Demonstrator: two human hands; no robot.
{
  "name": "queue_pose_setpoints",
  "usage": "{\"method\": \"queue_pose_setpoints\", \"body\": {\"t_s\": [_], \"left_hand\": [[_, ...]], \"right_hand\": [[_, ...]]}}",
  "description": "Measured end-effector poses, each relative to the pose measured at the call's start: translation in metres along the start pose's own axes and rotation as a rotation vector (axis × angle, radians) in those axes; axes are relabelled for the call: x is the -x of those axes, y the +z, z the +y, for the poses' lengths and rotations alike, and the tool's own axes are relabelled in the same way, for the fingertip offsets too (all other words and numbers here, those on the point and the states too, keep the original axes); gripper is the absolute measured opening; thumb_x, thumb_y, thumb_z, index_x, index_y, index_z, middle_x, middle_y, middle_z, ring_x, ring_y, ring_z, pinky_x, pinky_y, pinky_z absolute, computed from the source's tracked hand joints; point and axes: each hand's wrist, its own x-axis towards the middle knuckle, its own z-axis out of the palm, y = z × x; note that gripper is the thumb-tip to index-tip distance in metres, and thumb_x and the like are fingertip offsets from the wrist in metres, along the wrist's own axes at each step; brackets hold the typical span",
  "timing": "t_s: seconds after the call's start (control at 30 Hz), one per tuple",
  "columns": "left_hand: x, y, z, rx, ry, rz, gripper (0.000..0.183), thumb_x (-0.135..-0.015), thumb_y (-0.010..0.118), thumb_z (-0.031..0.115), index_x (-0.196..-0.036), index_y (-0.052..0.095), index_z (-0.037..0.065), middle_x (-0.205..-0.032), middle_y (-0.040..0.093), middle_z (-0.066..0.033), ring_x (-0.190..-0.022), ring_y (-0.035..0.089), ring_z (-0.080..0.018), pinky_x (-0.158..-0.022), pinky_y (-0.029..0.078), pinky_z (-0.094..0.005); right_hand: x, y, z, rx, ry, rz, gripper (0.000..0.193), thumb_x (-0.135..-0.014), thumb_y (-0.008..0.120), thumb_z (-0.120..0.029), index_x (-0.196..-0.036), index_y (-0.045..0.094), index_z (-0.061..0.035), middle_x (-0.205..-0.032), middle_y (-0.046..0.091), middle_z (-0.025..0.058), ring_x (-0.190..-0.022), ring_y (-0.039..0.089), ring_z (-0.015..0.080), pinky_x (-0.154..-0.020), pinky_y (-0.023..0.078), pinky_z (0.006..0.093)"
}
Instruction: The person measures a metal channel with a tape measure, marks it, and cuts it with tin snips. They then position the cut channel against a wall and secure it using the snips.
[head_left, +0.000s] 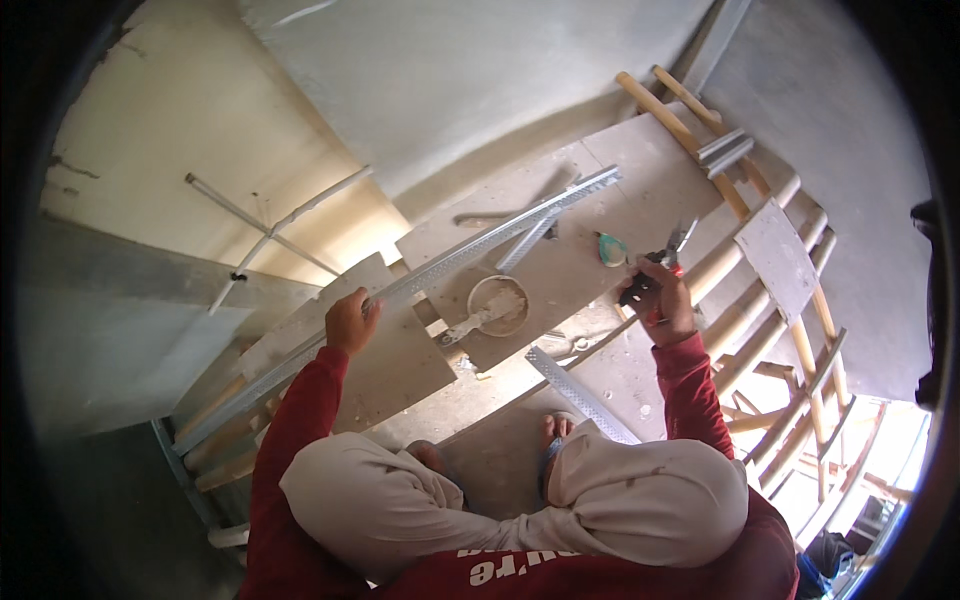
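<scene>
My left hand (352,322) is closed round a long perforated metal profile (470,243), which slants across the boards from lower left to upper right. In my right hand (668,302) is a pair of tin snips (682,238) with red and black handles, blades pointing up and away from me. The snips are apart from the profile, to the right of its far end. Beneath the profile lies a short metal offcut (527,243). A small teal-edged item (611,250), whose kind I cannot make out, sits left of the snips.
A round tub of pale plaster (507,312) holds a flat-bladed tool (465,328). Another perforated strip (580,395) lies by my feet. Gaps separate the platform boards (385,375). Bamboo poles (718,268) stand at the right, with two short metal pieces (724,150) across them.
</scene>
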Motion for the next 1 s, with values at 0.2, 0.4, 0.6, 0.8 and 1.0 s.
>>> {"method": "queue_pose_setpoints", "body": {"t_s": [0.2,0.4,0.6,0.8,1.0], "left_hand": [[-0.047,0.096,-0.005,0.019,-0.026,-0.135,0.024,-0.093,0.060,0.027,-0.093,0.055,0.004,-0.080,0.064,-0.0175,-0.079,0.064,-0.0388,-0.069,0.050,-0.0495],[-0.063,0.172,-0.008,0.034,0.015,-0.200,0.018,-0.095,0.055,0.021,-0.101,0.054,0.004,-0.090,0.066,-0.0188,-0.086,0.065,-0.0390,-0.074,0.051,-0.0496],[-0.075,0.216,-0.004,-0.031,-0.012,-0.301,0.016,-0.092,0.058,0.017,-0.102,0.055,0.005,-0.092,0.067,-0.0173,-0.088,0.067,-0.0364,-0.076,0.054,-0.0470],[-0.088,0.252,0.001,-0.059,0.034,-0.318,0.016,-0.090,0.055,0.012,-0.105,0.056,0.006,-0.095,0.067,-0.0151,-0.088,0.067,-0.0352,-0.078,0.054,-0.0450],[-0.093,0.266,0.003,-0.106,0.190,-0.144,0.033,-0.084,0.058,0.012,-0.116,0.055,0.006,-0.108,0.062,-0.0169,-0.099,0.063,-0.0334,-0.086,0.052,-0.0430]], "right_hand": [[0.021,-0.007,0.012,0.139,0.073,0.069,0.014,-0.089,0.060,-0.007,-0.101,0.054,-0.0036,-0.085,0.059,0.0089,-0.075,0.061,0.0222,-0.069,0.053,0.0406],[0.032,-0.028,0.028,0.150,0.133,0.102,0.020,-0.089,0.062,-0.009,-0.105,0.053,-0.0023,-0.086,0.059,0.0094,-0.077,0.060,0.0223,-0.069,0.052,0.0391],[0.029,-0.033,0.043,0.169,0.193,0.100,0.019,-0.090,0.060,-0.005,-0.107,0.052,-0.0016,-0.086,0.059,0.0095,-0.077,0.061,0.0219,-0.072,0.054,0.0397],[0.031,-0.026,0.052,0.235,0.266,0.039,0.019,-0.091,0.059,-0.004,-0.108,0.052,-0.0013,-0.087,0.059,0.0090,-0.078,0.062,0.0211,-0.073,0.054,0.0388],[0.033,-0.037,0.054,0.216,0.280,0.086,0.017,-0.090,0.060,-0.003,-0.106,0.054,-0.0019,-0.084,0.058,0.0079,-0.075,0.061,0.0208,-0.072,0.053,0.0407]]}}
